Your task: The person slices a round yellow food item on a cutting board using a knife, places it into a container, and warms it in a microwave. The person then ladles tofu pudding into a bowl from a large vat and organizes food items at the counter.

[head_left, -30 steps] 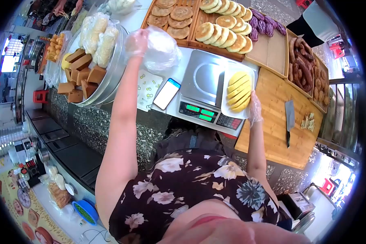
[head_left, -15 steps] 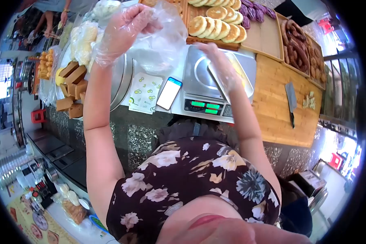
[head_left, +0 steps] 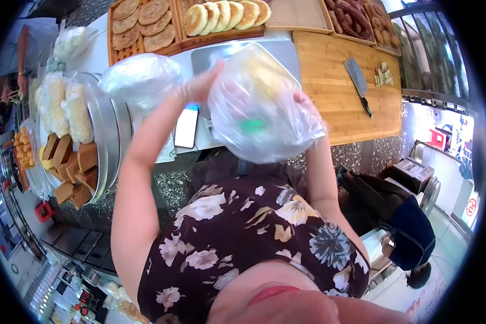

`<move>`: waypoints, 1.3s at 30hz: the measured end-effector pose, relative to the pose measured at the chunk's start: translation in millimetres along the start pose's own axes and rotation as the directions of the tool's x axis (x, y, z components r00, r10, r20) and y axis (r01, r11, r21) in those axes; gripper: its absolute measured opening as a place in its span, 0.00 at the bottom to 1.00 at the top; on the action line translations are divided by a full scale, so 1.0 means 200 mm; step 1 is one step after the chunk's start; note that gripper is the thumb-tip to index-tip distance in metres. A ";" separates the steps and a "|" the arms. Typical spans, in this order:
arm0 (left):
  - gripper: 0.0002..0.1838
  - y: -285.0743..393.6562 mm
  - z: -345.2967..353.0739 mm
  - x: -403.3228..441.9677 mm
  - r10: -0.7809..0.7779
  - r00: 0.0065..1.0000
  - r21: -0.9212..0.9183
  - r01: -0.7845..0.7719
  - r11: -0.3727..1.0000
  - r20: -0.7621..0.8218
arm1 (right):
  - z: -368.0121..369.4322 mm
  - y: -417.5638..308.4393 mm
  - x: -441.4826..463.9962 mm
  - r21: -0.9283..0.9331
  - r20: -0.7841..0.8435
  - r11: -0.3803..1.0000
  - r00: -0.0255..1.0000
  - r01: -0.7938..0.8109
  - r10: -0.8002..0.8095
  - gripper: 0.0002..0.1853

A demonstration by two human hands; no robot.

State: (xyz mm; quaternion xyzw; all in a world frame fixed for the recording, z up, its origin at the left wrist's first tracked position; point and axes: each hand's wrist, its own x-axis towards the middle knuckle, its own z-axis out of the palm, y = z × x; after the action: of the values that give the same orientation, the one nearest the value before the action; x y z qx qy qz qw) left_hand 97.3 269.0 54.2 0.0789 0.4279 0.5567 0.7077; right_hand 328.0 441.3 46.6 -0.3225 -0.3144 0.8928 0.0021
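A clear plastic bag (head_left: 270, 132), puffed out, hangs in front of me between my hands. My left hand (head_left: 204, 85) is closed on its upper left edge. My right hand (head_left: 308, 105), in a clear plastic glove, grips its right side; the film partly covers the fingers. Behind the bag, a white tray (head_left: 292, 77) rests on the scale (head_left: 200, 56). Something pale yellow shows blurrily through the film, and a green glow from the scale's display. Near my left forearm lie a heap of thin plastic bags (head_left: 143, 78) and a phone (head_left: 186, 128).
Flatbreads (head_left: 154, 12) and pale round cakes (head_left: 227, 17) fill wooden trays at the back. A cleaver (head_left: 356, 78) and some banknotes (head_left: 383, 74) lie on the wooden board (head_left: 329, 70). Brown cake blocks (head_left: 70, 162) stand left. A person (head_left: 410, 232) is behind right.
My left hand has come down from the plastic bags and my right hand has left the tray. Both now hold an opened-out bag before the scale. My view has shifted.
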 end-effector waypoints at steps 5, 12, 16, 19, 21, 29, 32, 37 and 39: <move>0.26 -0.27 -0.20 0.18 0.012 0.919 0.143 -0.075 0.987 0.395 | -0.21 0.16 -0.01 0.085 -0.286 0.969 0.937 0.234 -0.201 0.08; 0.17 -0.24 -0.22 0.45 0.706 0.641 0.885 -0.089 0.456 -0.299 | -0.60 0.40 0.25 -0.669 -0.655 0.741 0.417 0.068 -0.630 0.27; 0.17 -0.33 -0.18 0.49 0.680 0.531 0.633 -0.309 0.710 -0.505 | -0.81 0.56 0.32 -0.624 -0.693 0.779 0.505 -0.062 -0.515 0.28; 0.18 -0.38 -0.29 0.60 0.817 0.367 0.813 -0.216 0.540 -0.445 | -0.49 0.46 0.23 -0.463 -0.655 0.882 0.636 0.090 -0.408 0.19; 0.19 -0.39 -0.27 0.55 0.802 0.419 0.846 -0.129 0.517 -0.426 | -0.29 0.41 0.16 -0.385 -0.747 0.912 0.533 0.142 -0.398 0.12; 0.13 -0.48 -0.04 0.35 0.773 0.605 0.981 0.096 0.168 -0.192 | -0.72 0.40 0.29 -0.943 -0.300 0.322 0.637 -0.086 -0.710 0.20; 0.13 -0.67 -0.19 0.45 0.814 0.572 0.988 0.041 -0.148 0.098 | -0.69 0.45 0.22 -0.537 -0.346 0.602 0.496 0.591 -0.796 0.17; 0.18 -0.64 -0.07 0.37 0.763 0.360 0.753 -0.203 0.626 -0.537 | -0.61 0.26 0.14 -0.605 -0.338 0.688 0.653 0.401 -0.678 0.12; 0.17 -0.58 -0.05 0.32 0.610 0.481 0.244 -0.623 0.743 -0.630 | -0.61 0.23 0.17 -0.550 -0.296 0.757 0.765 0.352 -0.572 0.12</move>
State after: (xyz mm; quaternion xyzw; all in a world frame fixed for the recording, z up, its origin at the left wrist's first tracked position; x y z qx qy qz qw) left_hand 174.4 277.8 -53.4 0.0132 0.5912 0.7649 0.2554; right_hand 380.2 479.4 -71.3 -0.4188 -0.5800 0.6618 0.2242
